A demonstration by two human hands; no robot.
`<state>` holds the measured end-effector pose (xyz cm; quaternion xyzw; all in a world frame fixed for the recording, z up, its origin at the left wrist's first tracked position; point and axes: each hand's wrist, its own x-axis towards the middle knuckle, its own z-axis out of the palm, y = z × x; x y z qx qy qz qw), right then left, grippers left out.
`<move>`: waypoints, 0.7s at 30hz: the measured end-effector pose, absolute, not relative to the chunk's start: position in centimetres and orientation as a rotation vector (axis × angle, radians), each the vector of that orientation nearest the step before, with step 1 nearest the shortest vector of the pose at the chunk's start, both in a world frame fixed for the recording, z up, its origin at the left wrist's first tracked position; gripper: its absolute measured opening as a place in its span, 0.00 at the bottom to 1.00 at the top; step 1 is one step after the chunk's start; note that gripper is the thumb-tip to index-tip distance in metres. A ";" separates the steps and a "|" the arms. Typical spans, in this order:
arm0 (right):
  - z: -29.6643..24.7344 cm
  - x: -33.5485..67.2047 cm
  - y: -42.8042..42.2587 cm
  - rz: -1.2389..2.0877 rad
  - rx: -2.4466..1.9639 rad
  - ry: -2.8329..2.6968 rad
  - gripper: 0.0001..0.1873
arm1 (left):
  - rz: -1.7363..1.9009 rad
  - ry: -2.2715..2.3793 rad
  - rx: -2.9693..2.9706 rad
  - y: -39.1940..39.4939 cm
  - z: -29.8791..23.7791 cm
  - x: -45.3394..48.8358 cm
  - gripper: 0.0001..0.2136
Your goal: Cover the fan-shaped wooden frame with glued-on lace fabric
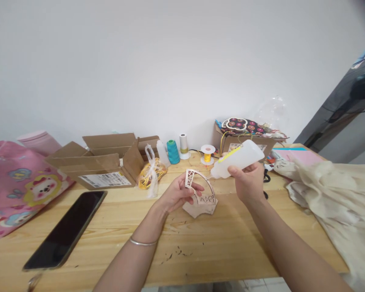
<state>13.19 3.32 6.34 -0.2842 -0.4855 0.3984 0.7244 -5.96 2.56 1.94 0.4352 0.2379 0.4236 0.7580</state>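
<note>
My left hand (179, 194) is closed on a small laser-cut wooden arch piece (200, 187) with triangular cut-outs, holding it upright over a curved wooden base piece (197, 209) lying on the wooden table (225, 239). My right hand (248, 181) grips a translucent white squeeze bottle (239, 158) with a yellow stripe. The bottle is tilted, its tip pointing down and left at the top of the arch.
A black phone (67, 229) lies at the left front. Behind it are a pink cartoon bag (15, 182), open cardboard boxes (103, 162), a plastic bag of yellow bits (150, 172), thread spools (172, 151) and a box of craft items (246, 134). Cream fabric (331, 198) lies at the right.
</note>
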 end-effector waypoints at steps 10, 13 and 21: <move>6.3 13.1 3.5 0.881 -0.583 -1.024 0.17 | 0.957 0.633 0.914 2.7 2.1 -5.7 0.15; 6.3 13.2 3.6 0.880 -0.585 -1.001 0.18 | 0.962 0.663 0.908 2.8 2.0 -5.7 0.12; 6.9 13.5 4.1 1.028 -0.530 -0.913 0.19 | 1.002 0.793 0.876 2.9 2.5 -5.9 0.10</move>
